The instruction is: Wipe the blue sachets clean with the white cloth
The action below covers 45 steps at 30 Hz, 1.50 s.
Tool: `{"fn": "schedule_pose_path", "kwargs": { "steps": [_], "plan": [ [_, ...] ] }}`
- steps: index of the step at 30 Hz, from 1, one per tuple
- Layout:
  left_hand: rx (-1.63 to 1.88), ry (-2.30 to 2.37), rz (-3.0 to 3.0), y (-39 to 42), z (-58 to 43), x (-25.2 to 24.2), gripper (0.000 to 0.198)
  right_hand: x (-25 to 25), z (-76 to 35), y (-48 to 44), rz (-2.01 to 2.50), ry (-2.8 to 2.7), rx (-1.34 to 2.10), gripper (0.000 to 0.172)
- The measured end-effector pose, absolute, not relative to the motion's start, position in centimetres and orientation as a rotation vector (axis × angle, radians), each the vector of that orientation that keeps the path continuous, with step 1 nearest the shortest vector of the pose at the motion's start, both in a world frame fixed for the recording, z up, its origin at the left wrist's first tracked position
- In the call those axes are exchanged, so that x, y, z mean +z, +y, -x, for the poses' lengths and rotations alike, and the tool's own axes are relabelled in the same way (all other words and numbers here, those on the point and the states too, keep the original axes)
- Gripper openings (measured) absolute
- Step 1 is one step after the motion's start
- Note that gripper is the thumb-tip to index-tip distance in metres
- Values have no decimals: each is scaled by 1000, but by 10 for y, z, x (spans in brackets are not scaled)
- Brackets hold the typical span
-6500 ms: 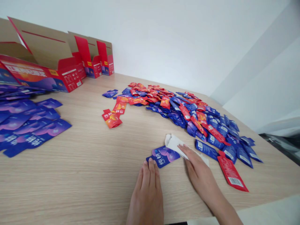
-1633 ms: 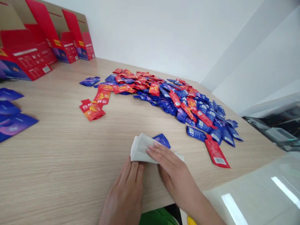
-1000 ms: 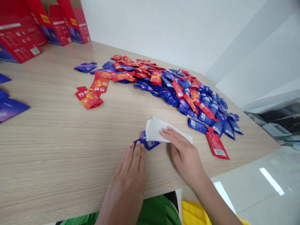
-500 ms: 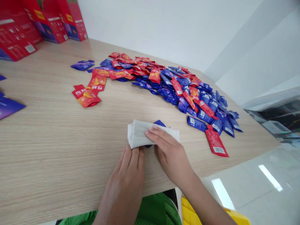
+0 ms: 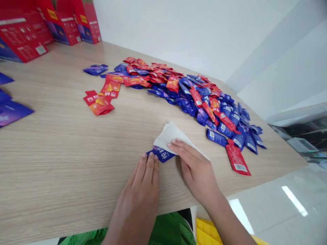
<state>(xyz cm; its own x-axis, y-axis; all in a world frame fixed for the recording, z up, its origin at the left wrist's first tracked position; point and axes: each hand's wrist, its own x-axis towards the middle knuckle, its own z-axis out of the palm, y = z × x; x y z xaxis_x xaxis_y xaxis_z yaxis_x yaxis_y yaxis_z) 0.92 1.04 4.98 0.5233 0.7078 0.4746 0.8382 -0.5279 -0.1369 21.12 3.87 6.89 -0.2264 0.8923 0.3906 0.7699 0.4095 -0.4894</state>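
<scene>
A blue sachet (image 5: 164, 155) with white characters lies on the table just in front of me. The fingertips of my left hand (image 5: 144, 185) press on its near left corner, fingers stretched flat. My right hand (image 5: 196, 166) has a folded white cloth (image 5: 167, 134) between its fingers and thumb and rests it over the far and right part of the sachet. The cloth hides that part, and my right thumb is mostly hidden beneath the hand.
A long heap of red and blue sachets (image 5: 178, 88) stretches across the back and right. One red sachet (image 5: 237, 158) lies near the right edge. Loose red sachets (image 5: 98, 103) and blue packets (image 5: 15, 112) lie leftward. Red cartons (image 5: 63, 27) stand at the back left.
My right hand has turned the cloth and slid it right, uncovering the printed left part of the blue sachet. My left fingertips now rest on the sachet's corner. The view has shifted slightly.
</scene>
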Motion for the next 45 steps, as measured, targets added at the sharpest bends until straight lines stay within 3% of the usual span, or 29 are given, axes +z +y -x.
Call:
{"fn": "schedule_pose_path", "kwargs": {
  "steps": [7, 13, 19, 28, 35, 42, 45],
  "plan": [
    [-572, -1308, 2516, 11, 0, 48, 55, 55, -253, 50, 1771, -1689, 111, 45],
    [-686, -1596, 2538, 31, -14, 58, 51, 56, -253, 46, 1756, -1455, 190, 36],
    [-556, -1506, 2552, 47, -16, 56, 39, 56, -252, 47, 1727, -1428, 219, 35],
    [-733, -1606, 2511, 46, -12, 74, 23, 59, -250, 45, 1722, -1412, 200, 35],
    [-712, -2046, 2602, 49, -10, 81, 28, 58, -250, 44, 1719, -1383, 189, 36],
    [-660, -1915, 2689, 46, -9, 74, 26, 60, -250, 45, 1701, -1375, 188, 36],
    [-658, -1801, 2516, 34, -8, 72, 34, 62, -248, 44, 1725, -1361, 186, 34]
  ]
}}
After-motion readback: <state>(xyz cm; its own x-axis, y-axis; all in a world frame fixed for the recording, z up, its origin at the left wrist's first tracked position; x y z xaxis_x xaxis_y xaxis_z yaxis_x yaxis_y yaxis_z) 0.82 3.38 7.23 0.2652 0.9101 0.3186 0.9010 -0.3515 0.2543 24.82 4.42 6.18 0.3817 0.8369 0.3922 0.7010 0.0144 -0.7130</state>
